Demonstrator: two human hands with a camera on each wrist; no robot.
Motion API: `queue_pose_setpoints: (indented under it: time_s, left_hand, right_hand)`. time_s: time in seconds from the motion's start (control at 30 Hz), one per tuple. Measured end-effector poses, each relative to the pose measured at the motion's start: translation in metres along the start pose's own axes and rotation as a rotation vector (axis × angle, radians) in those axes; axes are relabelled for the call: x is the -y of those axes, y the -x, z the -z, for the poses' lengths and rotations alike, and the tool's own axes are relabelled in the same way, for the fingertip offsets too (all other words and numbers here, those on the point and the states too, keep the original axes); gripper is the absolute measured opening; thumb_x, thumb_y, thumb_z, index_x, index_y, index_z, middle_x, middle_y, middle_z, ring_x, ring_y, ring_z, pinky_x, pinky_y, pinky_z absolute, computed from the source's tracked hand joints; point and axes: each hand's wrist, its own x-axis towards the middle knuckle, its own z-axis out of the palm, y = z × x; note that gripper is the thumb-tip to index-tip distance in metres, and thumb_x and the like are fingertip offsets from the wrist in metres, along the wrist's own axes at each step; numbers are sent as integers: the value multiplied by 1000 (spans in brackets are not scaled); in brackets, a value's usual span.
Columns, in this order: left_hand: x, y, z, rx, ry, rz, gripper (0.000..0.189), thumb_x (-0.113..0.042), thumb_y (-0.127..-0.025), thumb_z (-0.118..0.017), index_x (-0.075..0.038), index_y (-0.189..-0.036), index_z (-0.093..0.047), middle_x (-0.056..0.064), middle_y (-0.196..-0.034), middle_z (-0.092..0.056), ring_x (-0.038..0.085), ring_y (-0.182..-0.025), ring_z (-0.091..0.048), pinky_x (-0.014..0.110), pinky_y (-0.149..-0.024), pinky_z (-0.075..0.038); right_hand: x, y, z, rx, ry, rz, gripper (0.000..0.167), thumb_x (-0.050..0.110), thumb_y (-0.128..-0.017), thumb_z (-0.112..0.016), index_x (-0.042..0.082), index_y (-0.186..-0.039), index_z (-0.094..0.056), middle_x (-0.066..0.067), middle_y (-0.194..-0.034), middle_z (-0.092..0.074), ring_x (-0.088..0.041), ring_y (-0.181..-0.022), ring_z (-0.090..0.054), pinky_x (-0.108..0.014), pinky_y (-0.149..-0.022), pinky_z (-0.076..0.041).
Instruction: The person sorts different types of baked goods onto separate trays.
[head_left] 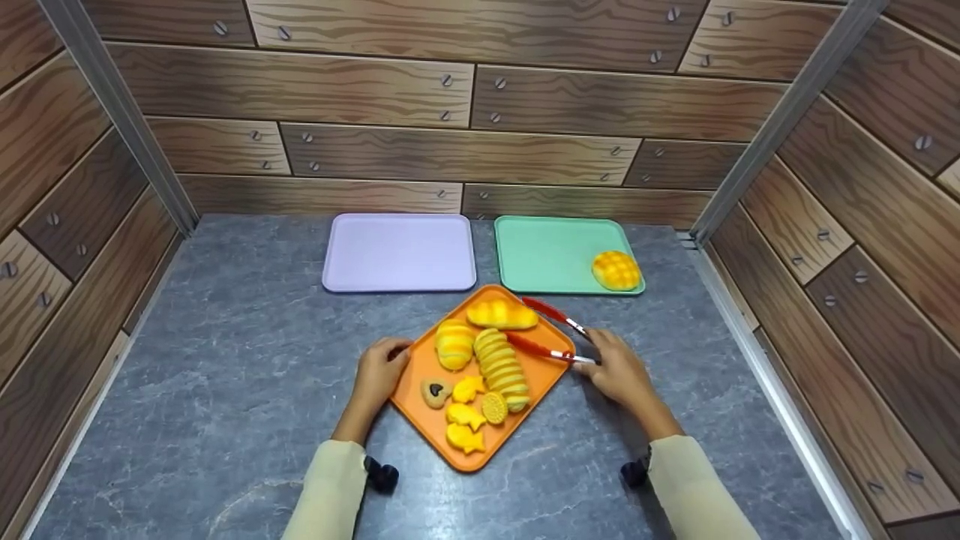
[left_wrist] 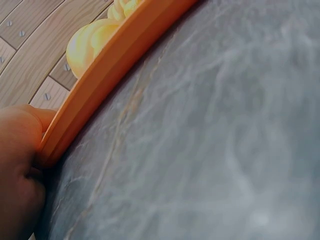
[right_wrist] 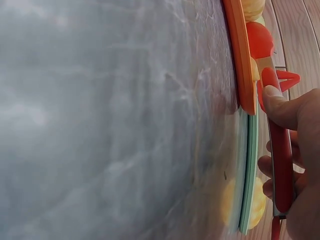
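My left hand (head_left: 379, 371) grips the left corner of an orange tray (head_left: 540, 375), set diagonally on the table. My right hand (head_left: 616, 366) holds red tongs (head_left: 534, 346) with metal sections, their arms spread apart over the tray's right side. Between the red tips lies part of a yellow croissant-shaped toy bread (head_left: 502, 315). A long ridged bread (head_left: 501, 369) and a rounded striped roll (head_left: 454, 345) lie below it. Nearer me are a heart biscuit (head_left: 435, 391), a round patterned biscuit (head_left: 494, 407) and three fish-shaped pieces (head_left: 465, 415).
Behind the orange tray, a bare lilac tray (head_left: 399, 253) stands at the left. Beside it, a green tray (head_left: 551, 255) carries a round checkered bun (head_left: 616, 271) in its near right corner. Wood-patterned walls (head_left: 375, 90) enclose the grey marbled table (head_left: 247, 360) at the back and sides.
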Motion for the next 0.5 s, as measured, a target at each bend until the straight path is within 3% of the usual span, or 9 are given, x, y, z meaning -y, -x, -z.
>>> queue_pose_setpoints:
  time_s: [0.13,0.33,0.5]
  left_hand:
    - [1,-1,0,-4,-10,-3,15,-9,-95,-68,-7,-106,-77,9,-107,-74,27,-105,-66,45,-95,-51]
    - [3,0,-1,-6,-31,-8,14,-10,-93,-70,-8,-105,-78,8,-105,-74,23,-100,-66,41,-90,-51]
    - [3,0,0,-8,-21,-15,14,-8,-94,-69,-7,-105,-77,8,-105,-74,23,-99,-66,41,-89,-52]
  right_hand:
    - [3,-5,-2,-14,24,31,69,30,-92,-74,1,-148,-47,-21,-147,-50,-44,-136,-46,-63,-111,-37]
    - [6,-9,-8,-108,31,121,64,29,-88,-78,2,-142,-56,-19,-138,-58,-41,-127,-54,-62,-103,-44]
    - [7,-8,-12,-133,27,124,64,30,-87,-78,3,-141,-57,-19,-139,-59,-40,-128,-55,-63,-102,-44]
